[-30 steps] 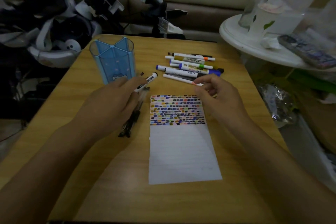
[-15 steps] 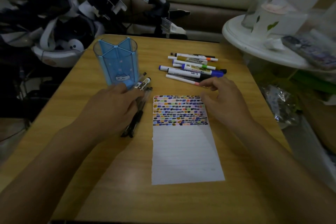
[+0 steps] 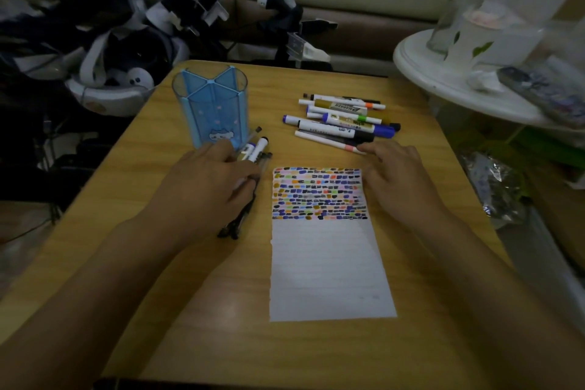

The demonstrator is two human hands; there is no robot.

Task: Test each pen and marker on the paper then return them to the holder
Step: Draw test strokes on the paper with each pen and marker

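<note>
A blue see-through pen holder (image 3: 210, 111) stands empty at the back left of the wooden table (image 3: 190, 310). Just right of it my left hand (image 3: 205, 190) lies over a bundle of dark pens (image 3: 235, 225) and holds a white marker (image 3: 258, 147) between thumb and fingers, its black tip pointing away. The white paper (image 3: 329, 263) lies in the middle, its top third filled with coloured test marks. Behind it is a pile of markers (image 3: 342, 117). My right hand (image 3: 399, 177) rests flat, one fingertip touching a thin white pen (image 3: 326, 141).
A round white side table (image 3: 443, 82) with glass jars and a remote control overhangs the table's right back corner. Headsets and dark gear (image 3: 110, 73) are heaped off the left edge. A crinkled plastic bag (image 3: 497, 190) lies low at the right.
My left hand lowered the white marker from a raised angle down among the pens beside the holder. My right hand's fingers uncurled and flattened near the thin white pen.
</note>
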